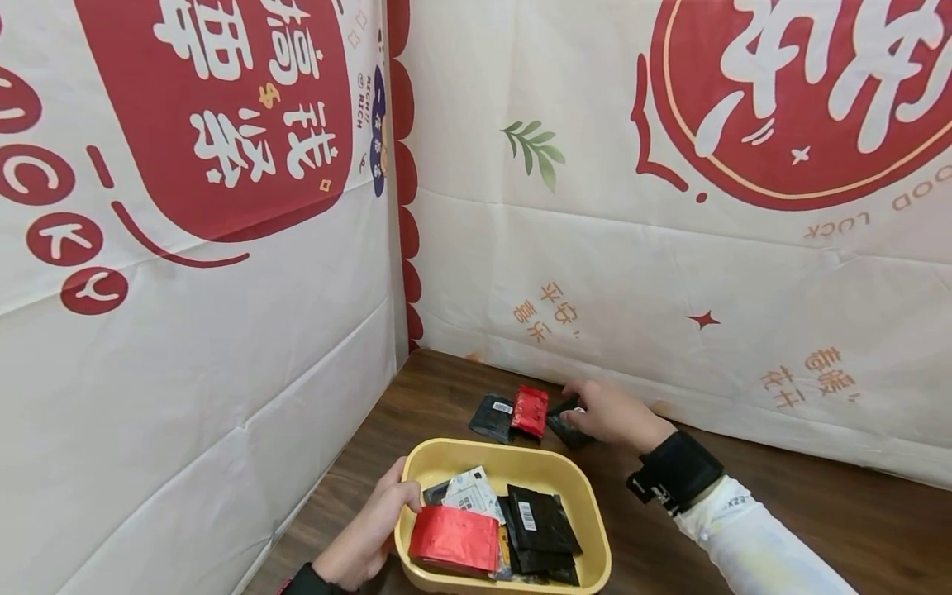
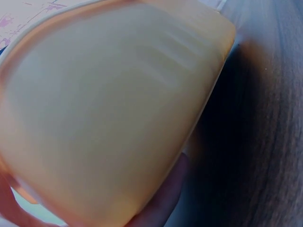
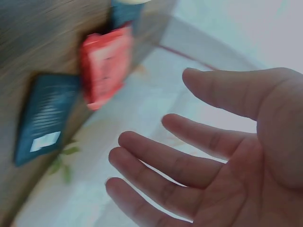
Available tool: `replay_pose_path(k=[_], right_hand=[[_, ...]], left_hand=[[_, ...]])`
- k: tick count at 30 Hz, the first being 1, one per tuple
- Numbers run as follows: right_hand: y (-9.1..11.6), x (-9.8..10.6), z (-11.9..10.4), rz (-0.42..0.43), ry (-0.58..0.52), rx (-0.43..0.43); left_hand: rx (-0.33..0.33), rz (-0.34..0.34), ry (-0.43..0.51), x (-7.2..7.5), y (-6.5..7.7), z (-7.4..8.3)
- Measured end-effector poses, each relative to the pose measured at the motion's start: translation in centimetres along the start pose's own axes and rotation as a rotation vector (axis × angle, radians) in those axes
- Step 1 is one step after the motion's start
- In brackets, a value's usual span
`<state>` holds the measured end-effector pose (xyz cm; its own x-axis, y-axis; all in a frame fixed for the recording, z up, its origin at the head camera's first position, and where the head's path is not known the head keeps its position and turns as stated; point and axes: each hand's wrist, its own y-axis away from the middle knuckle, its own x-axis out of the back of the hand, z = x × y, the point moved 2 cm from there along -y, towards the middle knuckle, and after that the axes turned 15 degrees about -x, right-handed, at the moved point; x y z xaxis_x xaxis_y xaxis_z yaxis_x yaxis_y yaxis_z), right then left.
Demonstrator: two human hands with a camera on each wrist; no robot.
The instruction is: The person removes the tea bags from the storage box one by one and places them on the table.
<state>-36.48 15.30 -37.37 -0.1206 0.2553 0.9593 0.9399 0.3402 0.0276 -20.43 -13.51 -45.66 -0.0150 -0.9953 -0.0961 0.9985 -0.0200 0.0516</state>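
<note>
My left hand (image 1: 379,521) grips the left rim of a yellow plastic bin (image 1: 598,529), with the thumb over the edge. In the left wrist view the bin's outer wall (image 2: 109,104) fills most of the picture, and a finger (image 2: 170,189) lies along its underside. Inside are a red packet (image 1: 455,537), a white printed packet (image 1: 473,493) and black packets (image 1: 543,521). My right hand (image 1: 613,413) hovers by a black packet (image 1: 567,430) behind the bin. Its fingers are spread and hold nothing in the right wrist view.
Beside that packet lie a red packet (image 1: 530,411) and another black packet (image 1: 492,416) with a white label. The brown wooden table (image 1: 818,512) meets white printed cloth walls (image 1: 595,248) at the back and left.
</note>
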Motion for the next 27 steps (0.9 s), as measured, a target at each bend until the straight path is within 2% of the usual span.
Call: replay_pose_path(k=[5, 12, 22, 27], right_hand=[[2.5, 2.3, -2.6, 0.005, -0.008, 0.032], [5.7, 3.3, -5.8, 0.08, 0.019, 0.1], [9.3, 2.8, -9.5, 0.024, -0.016, 0.173], [10.0, 1.5, -10.2, -0.121, -0.034, 0.196]], left_hand=[[0.006, 0.005, 0.011, 0.0, 0.0, 0.3], [-0.034, -0.018, 0.015, -0.1, 0.4, 0.3], [-0.031, -0.019, 0.017, -0.1, 0.5, 0.4], [-0.028, -0.016, 0.019, -0.1, 0.5, 0.5]])
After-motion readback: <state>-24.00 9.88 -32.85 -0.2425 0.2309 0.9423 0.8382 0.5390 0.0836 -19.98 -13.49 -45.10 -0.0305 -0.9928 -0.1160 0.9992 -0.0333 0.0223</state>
